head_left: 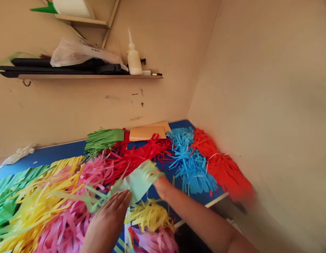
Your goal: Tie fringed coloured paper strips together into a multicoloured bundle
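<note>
A pale green fringed paper strip (138,184) stretches between my two hands above the table, its cut strands hanging at both ends. My left hand (114,209) is closed on its near left side, fingers together and thumb hidden. At the far right end, my right hand (160,183) grips the strands; its fingers are blurred and partly covered by the paper. Just below the strip lies a bunch of yellow fringe (151,215), with pink fringe (157,240) nearer me. Red fringe (138,154) spreads behind it.
The blue table (65,150) also carries green fringe (105,140), yellow fringe (44,207), blue fringe (194,168), orange-red fringe (223,168) and a tan envelope (147,133). A wall shelf (94,76) above holds a white squeeze bottle (134,60) and a plastic bag (78,54). A wall (270,105) bounds the right.
</note>
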### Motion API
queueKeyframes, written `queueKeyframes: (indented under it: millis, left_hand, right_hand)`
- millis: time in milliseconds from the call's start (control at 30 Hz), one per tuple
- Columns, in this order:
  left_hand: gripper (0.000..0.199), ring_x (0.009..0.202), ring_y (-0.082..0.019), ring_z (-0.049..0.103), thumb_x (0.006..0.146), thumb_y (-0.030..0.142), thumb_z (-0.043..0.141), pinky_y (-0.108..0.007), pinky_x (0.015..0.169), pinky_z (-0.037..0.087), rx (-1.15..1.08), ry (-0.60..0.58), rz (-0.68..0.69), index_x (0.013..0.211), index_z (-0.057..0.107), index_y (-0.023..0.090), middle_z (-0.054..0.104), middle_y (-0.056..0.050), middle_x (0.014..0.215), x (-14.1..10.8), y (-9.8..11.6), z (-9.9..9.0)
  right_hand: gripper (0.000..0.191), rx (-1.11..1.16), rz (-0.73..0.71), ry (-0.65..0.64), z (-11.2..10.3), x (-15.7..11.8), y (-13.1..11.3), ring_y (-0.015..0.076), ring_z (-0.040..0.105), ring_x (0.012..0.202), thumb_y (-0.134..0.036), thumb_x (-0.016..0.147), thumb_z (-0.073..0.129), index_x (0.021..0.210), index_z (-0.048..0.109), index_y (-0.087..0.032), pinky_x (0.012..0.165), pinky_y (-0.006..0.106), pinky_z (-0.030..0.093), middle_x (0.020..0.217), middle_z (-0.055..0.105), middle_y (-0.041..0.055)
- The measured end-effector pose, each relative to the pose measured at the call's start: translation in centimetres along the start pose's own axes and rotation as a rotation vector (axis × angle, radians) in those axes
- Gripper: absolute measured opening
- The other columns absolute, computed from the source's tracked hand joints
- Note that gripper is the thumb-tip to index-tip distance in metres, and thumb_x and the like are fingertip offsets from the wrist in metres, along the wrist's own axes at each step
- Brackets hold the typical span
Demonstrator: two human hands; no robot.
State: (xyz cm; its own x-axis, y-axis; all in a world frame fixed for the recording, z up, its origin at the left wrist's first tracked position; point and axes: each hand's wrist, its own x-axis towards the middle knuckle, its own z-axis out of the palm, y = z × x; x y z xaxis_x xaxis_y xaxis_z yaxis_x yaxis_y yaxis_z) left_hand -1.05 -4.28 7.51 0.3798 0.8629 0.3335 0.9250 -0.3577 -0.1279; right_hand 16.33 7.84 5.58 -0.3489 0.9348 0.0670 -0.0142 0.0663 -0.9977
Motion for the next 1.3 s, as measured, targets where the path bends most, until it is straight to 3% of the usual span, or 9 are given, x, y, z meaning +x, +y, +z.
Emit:
queueKeyframes:
  millis: [167, 267, 333, 433, 500, 733, 867, 1033, 1300]
  left_hand:
    - [0.059, 0.12, -0.025, 0.063, 0.077, -0.003, 0.037, -0.036, 0.097, 0.055, -0.18, -0.248, -0.07, 0.125, 0.066, 0.016, 0.066, -0.012, 0.13, 3.6, 3.1, 6.0]
    - [0.059, 0.12, -0.028, 0.063, 0.075, -0.003, 0.043, -0.041, 0.099, 0.053, -0.235, -0.25, -0.114, 0.124, 0.067, 0.02, 0.066, -0.012, 0.13, 4.4, 4.0, 7.7]
    - [0.057, 0.121, -0.03, 0.062, 0.076, 0.0, 0.046, -0.046, 0.101, 0.051, -0.253, -0.258, -0.148, 0.124, 0.067, 0.023, 0.065, -0.012, 0.131, 4.4, 4.2, 8.0]
    - [0.052, 0.126, -0.033, 0.058, 0.081, 0.008, 0.048, -0.059, 0.106, 0.042, -0.245, -0.272, -0.191, 0.124, 0.066, 0.029, 0.063, -0.01, 0.135, 4.1, 4.3, 7.9]
    - [0.048, 0.128, -0.036, 0.055, 0.083, 0.012, 0.048, -0.067, 0.107, 0.036, -0.224, -0.284, -0.223, 0.123, 0.067, 0.031, 0.062, -0.009, 0.136, 3.7, 3.7, 7.6]
    - [0.046, 0.12, -0.035, 0.061, 0.083, 0.009, 0.042, -0.065, 0.104, 0.036, -0.029, -0.291, -0.371, 0.116, 0.07, 0.022, 0.07, -0.012, 0.124, 1.0, -1.3, 3.7]
    - [0.05, 0.125, -0.035, 0.056, 0.078, 0.012, 0.049, -0.057, 0.106, 0.039, -0.089, -0.181, -0.24, 0.126, 0.064, 0.019, 0.064, -0.015, 0.133, 2.9, 0.6, 1.3]
    - [0.058, 0.125, -0.03, 0.058, 0.082, 0.033, 0.06, -0.055, 0.114, 0.032, -0.418, -0.366, -0.145, 0.137, 0.05, 0.018, 0.065, -0.014, 0.132, 6.4, 4.2, 3.2]
    - [0.052, 0.136, -0.039, 0.045, 0.082, 0.033, 0.06, -0.068, 0.114, 0.017, -0.14, -0.278, -0.369, 0.133, 0.056, 0.019, 0.059, -0.016, 0.139, 3.1, 0.9, 3.3]
  right_hand:
    - [0.038, -0.344, 0.046, 0.319, -13.6, -1.0, 0.0, 0.0308, 0.066, 0.096, -0.051, 0.081, 0.058, 0.101, 0.071, -0.021, 0.088, 0.049, 0.052, 0.097, 0.073, 0.0107]
    - [0.041, -0.578, -0.058, 0.526, -16.5, -2.7, -1.3, 0.0351, 0.057, 0.115, -0.045, 0.088, 0.05, 0.111, 0.065, -0.015, 0.102, 0.058, 0.039, 0.116, 0.066, 0.0191]
    - [0.035, -0.816, -0.297, 0.398, -15.0, -3.6, -1.4, 0.0317, 0.055, 0.121, -0.038, 0.089, 0.051, 0.115, 0.064, -0.017, 0.107, 0.054, 0.035, 0.124, 0.064, 0.0174]
    - [0.039, -0.977, -0.573, -0.295, -10.1, -3.9, 0.2, 0.0255, 0.054, 0.125, -0.035, 0.084, 0.06, 0.121, 0.062, -0.022, 0.112, 0.045, 0.033, 0.131, 0.063, 0.0112]
    - [0.048, -0.968, -0.546, -0.555, -7.5, -3.2, 1.7, 0.0244, 0.052, 0.13, -0.032, 0.08, 0.065, 0.126, 0.058, -0.019, 0.113, 0.043, 0.031, 0.137, 0.059, 0.0113]
    - [0.028, -0.93, -0.389, -0.554, -7.4, -0.9, 4.0, 0.0194, 0.061, 0.121, -0.014, 0.086, 0.058, 0.111, 0.067, -0.021, 0.102, 0.037, 0.038, 0.126, 0.068, 0.0071]
    - [0.026, -0.996, -0.407, -0.547, -7.1, -1.5, 3.1, 0.0213, 0.061, 0.119, -0.016, 0.086, 0.06, 0.11, 0.069, -0.02, 0.101, 0.038, 0.038, 0.122, 0.07, 0.0075]
    - [0.029, -1.037, -0.442, -0.609, -7.0, -2.4, 2.8, 0.0203, 0.062, 0.116, -0.02, 0.088, 0.061, 0.116, 0.067, -0.024, 0.102, 0.038, 0.035, 0.123, 0.069, 0.0062]
    - [0.023, -0.859, -0.378, -0.575, -8.4, -1.7, 3.6, 0.0183, 0.062, 0.118, -0.02, 0.093, 0.058, 0.113, 0.069, -0.024, 0.106, 0.04, 0.027, 0.118, 0.072, 0.0034]
